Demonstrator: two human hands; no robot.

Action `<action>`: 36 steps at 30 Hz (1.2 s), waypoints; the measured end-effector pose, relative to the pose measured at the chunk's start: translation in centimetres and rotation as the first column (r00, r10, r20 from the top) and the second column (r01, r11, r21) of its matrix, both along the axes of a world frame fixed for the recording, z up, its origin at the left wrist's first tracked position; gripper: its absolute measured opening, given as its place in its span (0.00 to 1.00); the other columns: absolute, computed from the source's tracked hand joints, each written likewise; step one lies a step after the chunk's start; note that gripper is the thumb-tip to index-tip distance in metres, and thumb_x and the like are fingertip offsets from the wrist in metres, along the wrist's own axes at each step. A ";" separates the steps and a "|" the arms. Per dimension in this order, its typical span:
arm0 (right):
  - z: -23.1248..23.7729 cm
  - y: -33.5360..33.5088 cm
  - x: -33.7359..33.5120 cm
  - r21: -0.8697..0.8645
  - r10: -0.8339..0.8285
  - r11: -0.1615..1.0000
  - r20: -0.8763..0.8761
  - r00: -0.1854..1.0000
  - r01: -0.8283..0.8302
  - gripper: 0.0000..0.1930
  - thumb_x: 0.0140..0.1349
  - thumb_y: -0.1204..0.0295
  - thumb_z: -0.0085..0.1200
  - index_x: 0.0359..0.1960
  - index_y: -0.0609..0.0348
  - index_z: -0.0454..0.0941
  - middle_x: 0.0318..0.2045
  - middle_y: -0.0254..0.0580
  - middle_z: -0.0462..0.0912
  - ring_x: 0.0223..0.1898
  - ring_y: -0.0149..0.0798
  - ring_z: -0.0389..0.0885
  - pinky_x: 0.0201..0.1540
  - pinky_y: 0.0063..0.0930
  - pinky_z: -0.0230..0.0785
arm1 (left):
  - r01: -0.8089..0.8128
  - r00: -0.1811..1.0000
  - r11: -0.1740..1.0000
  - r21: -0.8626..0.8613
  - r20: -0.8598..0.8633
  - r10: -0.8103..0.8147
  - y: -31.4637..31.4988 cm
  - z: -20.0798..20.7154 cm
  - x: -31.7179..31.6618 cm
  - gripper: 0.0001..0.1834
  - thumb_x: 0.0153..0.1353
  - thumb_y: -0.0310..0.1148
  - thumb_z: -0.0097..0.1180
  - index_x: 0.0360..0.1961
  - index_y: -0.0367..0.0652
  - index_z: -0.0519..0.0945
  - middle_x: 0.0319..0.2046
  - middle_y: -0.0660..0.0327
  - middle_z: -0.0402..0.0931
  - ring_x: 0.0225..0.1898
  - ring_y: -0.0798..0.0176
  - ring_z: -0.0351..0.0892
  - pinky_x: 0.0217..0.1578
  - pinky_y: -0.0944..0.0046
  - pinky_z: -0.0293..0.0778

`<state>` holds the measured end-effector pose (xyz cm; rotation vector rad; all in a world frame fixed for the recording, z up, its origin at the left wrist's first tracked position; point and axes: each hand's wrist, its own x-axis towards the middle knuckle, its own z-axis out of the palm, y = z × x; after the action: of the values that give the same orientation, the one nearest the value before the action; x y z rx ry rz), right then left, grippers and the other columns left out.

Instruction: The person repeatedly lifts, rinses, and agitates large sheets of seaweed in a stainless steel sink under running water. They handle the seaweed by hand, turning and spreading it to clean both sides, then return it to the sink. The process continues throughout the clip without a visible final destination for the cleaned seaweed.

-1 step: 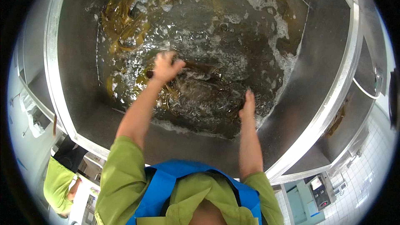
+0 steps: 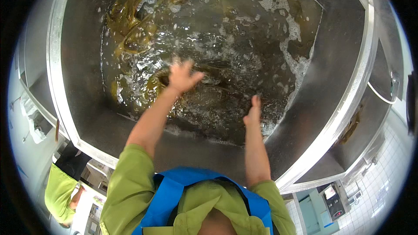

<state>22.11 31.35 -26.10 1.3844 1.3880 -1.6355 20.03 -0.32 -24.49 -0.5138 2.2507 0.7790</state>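
Note:
A large steel tank [image 2: 331, 65] holds murky, churned water [image 2: 261, 61] with white foam on it. Brownish-green leafy strands that look like seaweed [image 2: 135, 28] float at its left side. With fingers spread, my left hand [image 2: 183, 77] is at or just above the surface near the tank's middle, somewhat blurred; more strands lie beside its wrist. My right hand [image 2: 252, 111] is farther right and nearer to me, held edge-on, fingers stretched out, touching or just over the water. Neither hand has anything visible in it. The depths are hidden by ripples.
The tank's bright metal rim [image 2: 331, 146] curves around me. To the right, another steel basin [image 2: 370, 117] has brown strands in it. A person in a green shirt [image 2: 61, 191] is at the lower left. At the lower right is a control box [image 2: 334, 204].
My left hand has moved a little to the right and slightly nearer to me. My right hand has shifted slightly left. Ripples around them have changed.

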 end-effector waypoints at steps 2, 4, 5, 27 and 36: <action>1.0 -4.4 0.0 0.018 -0.153 0.988 0.205 0.967 0.152 0.40 0.56 0.47 0.50 0.66 0.49 0.47 0.67 0.40 0.42 0.66 0.46 0.45 0.63 0.52 0.41 | -0.047 0.994 0.998 0.042 0.104 0.042 6.0 -0.7 1.9 0.31 0.53 0.49 0.54 0.57 0.51 0.66 0.64 0.44 0.44 0.65 0.45 0.46 0.56 0.49 0.61; 2.2 -6.7 -0.5 0.062 -0.120 0.992 0.265 0.957 0.107 0.39 0.58 0.45 0.46 0.66 0.48 0.46 0.67 0.43 0.42 0.67 0.48 0.37 0.65 0.52 0.33 | 0.232 0.973 0.958 0.169 -0.051 -0.226 10.9 0.8 4.3 0.21 0.52 0.41 0.53 0.48 0.48 0.72 0.56 0.44 0.60 0.54 0.43 0.65 0.45 0.49 0.71; 2.9 -6.9 -0.8 -0.022 -0.211 0.975 0.222 0.952 0.221 0.35 0.58 0.47 0.45 0.62 0.49 0.48 0.62 0.42 0.45 0.63 0.46 0.40 0.61 0.49 0.36 | 0.267 0.929 0.916 0.300 -0.333 -0.161 12.7 2.8 5.7 0.16 0.51 0.40 0.52 0.40 0.45 0.73 0.54 0.44 0.62 0.47 0.44 0.71 0.38 0.48 0.73; 1.5 -4.4 -2.5 0.669 0.975 -0.217 0.121 -0.184 -0.711 0.11 0.55 0.70 0.51 0.37 0.61 0.74 0.37 0.49 0.77 0.41 0.49 0.74 0.46 0.45 0.63 | 0.382 0.921 0.711 -0.590 0.177 -0.348 -10.5 6.9 3.0 0.18 0.51 0.29 0.56 0.44 0.44 0.71 0.45 0.55 0.70 0.46 0.53 0.71 0.48 0.52 0.64; 0.8 -5.2 0.7 0.551 0.961 -0.276 0.152 -0.230 -0.788 0.10 0.51 0.78 0.48 0.36 0.68 0.73 0.31 0.53 0.77 0.36 0.48 0.76 0.41 0.34 0.68 | 0.640 0.667 0.747 -0.180 -0.351 -0.657 4.8 -0.4 1.0 0.21 0.41 0.30 0.61 0.40 0.46 0.72 0.36 0.57 0.73 0.43 0.55 0.73 0.43 0.54 0.68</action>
<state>22.78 26.11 -25.28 -0.3586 2.2413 -0.2558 20.99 4.49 -24.86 0.4924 2.5587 0.4725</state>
